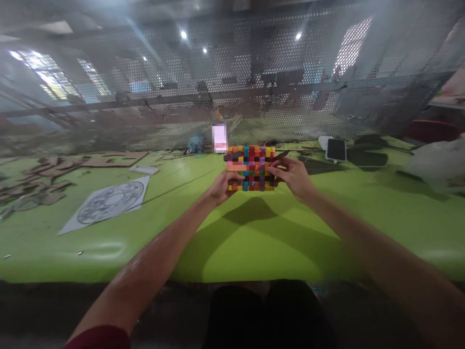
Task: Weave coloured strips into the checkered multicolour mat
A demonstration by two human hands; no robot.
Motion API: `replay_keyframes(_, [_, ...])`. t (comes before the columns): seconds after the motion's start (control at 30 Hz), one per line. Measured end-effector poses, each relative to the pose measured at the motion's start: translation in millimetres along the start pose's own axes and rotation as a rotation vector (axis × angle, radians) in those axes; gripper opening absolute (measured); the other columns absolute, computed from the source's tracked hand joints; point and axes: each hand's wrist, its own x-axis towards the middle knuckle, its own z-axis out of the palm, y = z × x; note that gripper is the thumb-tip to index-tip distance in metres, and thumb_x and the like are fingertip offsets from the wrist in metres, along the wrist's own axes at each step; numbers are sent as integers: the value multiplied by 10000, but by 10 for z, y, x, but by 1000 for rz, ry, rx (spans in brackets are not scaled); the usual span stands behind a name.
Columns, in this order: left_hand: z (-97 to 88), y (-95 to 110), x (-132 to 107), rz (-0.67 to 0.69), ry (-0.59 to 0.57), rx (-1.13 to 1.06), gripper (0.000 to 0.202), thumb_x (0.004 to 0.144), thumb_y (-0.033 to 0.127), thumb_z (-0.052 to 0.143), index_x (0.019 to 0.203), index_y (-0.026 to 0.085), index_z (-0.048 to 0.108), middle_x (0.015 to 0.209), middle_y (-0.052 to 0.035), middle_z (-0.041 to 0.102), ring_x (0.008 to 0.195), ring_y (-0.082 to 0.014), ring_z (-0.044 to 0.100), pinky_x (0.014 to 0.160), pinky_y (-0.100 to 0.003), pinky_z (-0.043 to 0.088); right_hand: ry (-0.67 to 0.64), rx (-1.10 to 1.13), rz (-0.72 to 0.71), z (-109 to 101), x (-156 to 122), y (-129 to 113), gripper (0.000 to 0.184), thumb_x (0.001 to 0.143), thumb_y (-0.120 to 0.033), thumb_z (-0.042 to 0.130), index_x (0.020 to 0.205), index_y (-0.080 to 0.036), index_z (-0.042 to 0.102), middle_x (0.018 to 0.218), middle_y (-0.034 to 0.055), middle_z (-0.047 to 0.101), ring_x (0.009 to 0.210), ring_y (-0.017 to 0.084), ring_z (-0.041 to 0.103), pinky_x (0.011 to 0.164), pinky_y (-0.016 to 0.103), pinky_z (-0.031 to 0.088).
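A multicoloured block of small wooden cubes [251, 167] is held up above the green table [232, 242], out in front of me. My left hand [222, 186] grips its lower left edge with the fingers curled around it. My right hand [292, 177] holds the right side, thumb and fingers pinched on the edge near a dark strip that sticks out at the top right. The block's shadow falls on the table below.
A printed sheet with a round pattern [111, 202] lies at the left, with cardboard cut-outs [54, 169] beyond it. A phone [336, 149] lies at the back right, beside a white bag [439, 162]. A perforated metal screen [232, 87] closes off the table's far side.
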Motion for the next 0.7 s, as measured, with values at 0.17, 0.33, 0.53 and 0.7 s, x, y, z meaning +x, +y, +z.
replay_keyframes(0.17, [39, -29, 2, 62, 56, 56, 270, 638, 25, 731, 839, 178, 637, 741, 1, 720, 631, -150, 684, 622, -261, 570, 1, -127, -26, 29, -1, 50, 420, 725, -560, 855, 785, -208, 634, 913, 70, 673, 733, 186, 651, 512, 285, 570])
replay_keyframes(0.33, [135, -101, 38, 155, 128, 15, 240, 703, 29, 755, 860, 185, 663, 800, -1, 760, 729, -152, 731, 722, -264, 606, 211, -434, -217, 87, -65, 84, 327, 822, -406, 776, 1033, -225, 604, 1289, 142, 563, 849, 209, 674, 679, 362, 591])
replay_keyframes(0.53, [234, -220, -26, 203, 27, 32, 240, 717, 78, 837, 894, 174, 707, 918, -51, 794, 975, -223, 759, 962, -375, 610, 115, -726, -281, 162, -116, 44, 212, 956, -395, 613, 843, -240, 524, 850, 67, 667, 733, 214, 599, 681, 344, 463])
replay_keyframes(0.7, [208, -355, -1, 293, -102, 212, 284, 641, 169, 931, 837, 177, 725, 907, -59, 784, 987, -228, 727, 953, -341, 601, 68, -869, -199, 169, -104, 34, 89, 930, -284, 605, 902, -216, 556, 904, 104, 729, 742, 237, 619, 660, 332, 380])
